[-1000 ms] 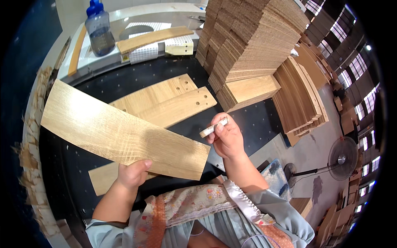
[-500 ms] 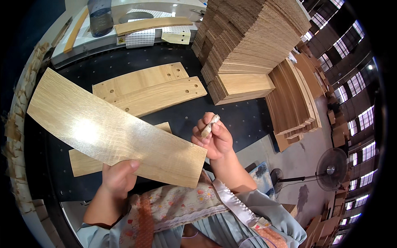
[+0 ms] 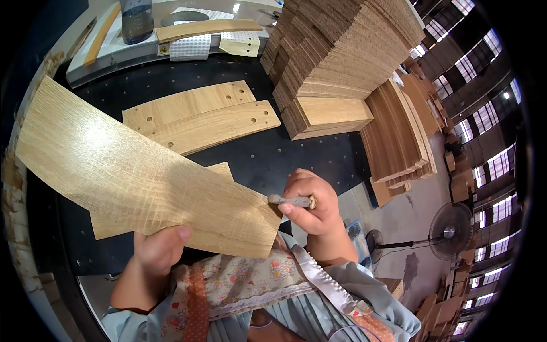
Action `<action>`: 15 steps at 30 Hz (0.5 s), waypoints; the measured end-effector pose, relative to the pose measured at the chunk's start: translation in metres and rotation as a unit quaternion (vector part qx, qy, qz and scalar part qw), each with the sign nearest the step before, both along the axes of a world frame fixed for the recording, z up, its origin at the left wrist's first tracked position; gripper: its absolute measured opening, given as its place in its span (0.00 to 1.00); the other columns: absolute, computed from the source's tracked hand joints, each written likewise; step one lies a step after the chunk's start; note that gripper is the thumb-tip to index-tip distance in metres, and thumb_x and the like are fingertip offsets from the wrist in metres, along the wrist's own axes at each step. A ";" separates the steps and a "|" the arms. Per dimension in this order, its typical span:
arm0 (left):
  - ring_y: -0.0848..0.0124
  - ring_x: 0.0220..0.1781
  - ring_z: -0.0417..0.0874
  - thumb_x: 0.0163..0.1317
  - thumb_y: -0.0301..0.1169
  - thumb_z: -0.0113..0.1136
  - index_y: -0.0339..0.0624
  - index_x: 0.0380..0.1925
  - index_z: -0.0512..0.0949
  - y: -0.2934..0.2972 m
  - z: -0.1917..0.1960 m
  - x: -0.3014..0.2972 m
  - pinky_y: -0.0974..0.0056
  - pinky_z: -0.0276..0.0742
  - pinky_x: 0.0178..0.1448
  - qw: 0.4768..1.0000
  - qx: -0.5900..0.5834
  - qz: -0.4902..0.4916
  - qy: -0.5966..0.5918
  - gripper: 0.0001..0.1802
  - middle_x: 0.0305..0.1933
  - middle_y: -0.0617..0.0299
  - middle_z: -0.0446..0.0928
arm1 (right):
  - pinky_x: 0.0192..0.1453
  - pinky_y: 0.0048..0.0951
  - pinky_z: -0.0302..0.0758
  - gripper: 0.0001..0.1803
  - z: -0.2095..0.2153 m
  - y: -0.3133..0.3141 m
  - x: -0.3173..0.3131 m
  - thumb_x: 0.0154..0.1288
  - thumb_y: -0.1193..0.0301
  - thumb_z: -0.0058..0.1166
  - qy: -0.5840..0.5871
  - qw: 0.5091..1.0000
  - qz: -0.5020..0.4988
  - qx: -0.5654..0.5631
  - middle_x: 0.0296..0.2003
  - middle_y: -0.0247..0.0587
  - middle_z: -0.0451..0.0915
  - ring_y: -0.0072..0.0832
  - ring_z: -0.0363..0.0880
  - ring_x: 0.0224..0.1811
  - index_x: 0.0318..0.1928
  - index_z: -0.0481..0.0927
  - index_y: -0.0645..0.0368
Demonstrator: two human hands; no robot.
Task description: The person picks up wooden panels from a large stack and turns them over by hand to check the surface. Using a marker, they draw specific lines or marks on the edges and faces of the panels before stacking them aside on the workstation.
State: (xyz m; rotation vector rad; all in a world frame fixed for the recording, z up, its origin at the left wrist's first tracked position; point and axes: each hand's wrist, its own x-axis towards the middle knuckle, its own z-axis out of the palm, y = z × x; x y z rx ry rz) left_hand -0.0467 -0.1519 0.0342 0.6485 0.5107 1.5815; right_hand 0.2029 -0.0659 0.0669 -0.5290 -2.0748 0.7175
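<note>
My left hand grips the lower edge of a long wood-grain board, thumb on its face. The board slants from upper left down to the right in front of me. My right hand is closed on a short, stubby stick, greyish-white and worn, its kind unclear. The stick's tip is at the right end of the board, by its upper corner. Partly under the held board lies another pale board. Beyond it, two boards with drilled holes lie overlapping on the black table.
A tall stack of boards stands at the far right, with more stacked panels beside it. At the back are a machine ledge, a curved strip and a dark bottle. A fan stands on the floor at right.
My right hand has turned and moved slightly down and right, bringing the stick to the board's right end. The board's left end has shifted left and up.
</note>
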 end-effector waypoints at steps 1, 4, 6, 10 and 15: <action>0.60 0.59 0.68 0.44 0.16 0.51 0.32 0.57 0.60 0.000 -0.002 -0.001 0.56 0.63 0.62 1.000 0.006 -0.004 0.005 0.34 0.56 0.52 0.67 | 0.26 0.30 0.67 0.10 0.003 -0.002 -0.001 0.49 0.76 0.61 -0.017 1.000 -0.003 0.019 0.24 0.40 0.74 0.35 0.71 0.24 0.30 0.73 0.60; 0.60 0.59 0.68 0.45 0.16 0.52 0.32 0.58 0.58 -0.003 -0.003 0.000 0.57 0.63 0.62 1.000 0.015 -0.010 0.017 0.35 0.56 0.52 0.67 | 0.27 0.31 0.68 0.11 0.009 -0.005 -0.006 0.48 0.77 0.62 -0.051 0.996 -0.012 0.071 0.24 0.40 0.74 0.35 0.72 0.24 0.31 0.72 0.60; 0.60 0.59 0.68 0.46 0.17 0.53 0.32 0.58 0.58 -0.006 -0.001 0.000 0.57 0.64 0.62 0.999 0.016 -0.008 0.029 0.35 0.57 0.51 0.66 | 0.26 0.31 0.68 0.11 0.010 -0.006 -0.008 0.48 0.77 0.62 -0.056 0.995 -0.010 0.083 0.24 0.41 0.74 0.36 0.72 0.24 0.31 0.72 0.60; 0.61 0.59 0.68 0.46 0.20 0.54 0.31 0.58 0.58 -0.010 0.003 -0.001 0.57 0.65 0.61 0.998 0.010 -0.014 0.061 0.35 0.56 0.51 0.66 | 0.27 0.32 0.68 0.12 0.015 -0.009 -0.007 0.48 0.77 0.62 -0.089 0.991 -0.017 0.100 0.24 0.41 0.74 0.37 0.72 0.25 0.31 0.72 0.60; 0.62 0.57 0.69 0.46 0.23 0.55 0.32 0.57 0.58 -0.013 0.009 -0.002 0.58 0.65 0.59 0.994 -0.028 -0.033 0.096 0.35 0.55 0.52 0.67 | 0.27 0.33 0.68 0.11 0.017 -0.009 -0.010 0.47 0.77 0.62 -0.090 0.992 -0.009 0.094 0.24 0.42 0.74 0.38 0.72 0.24 0.31 0.72 0.61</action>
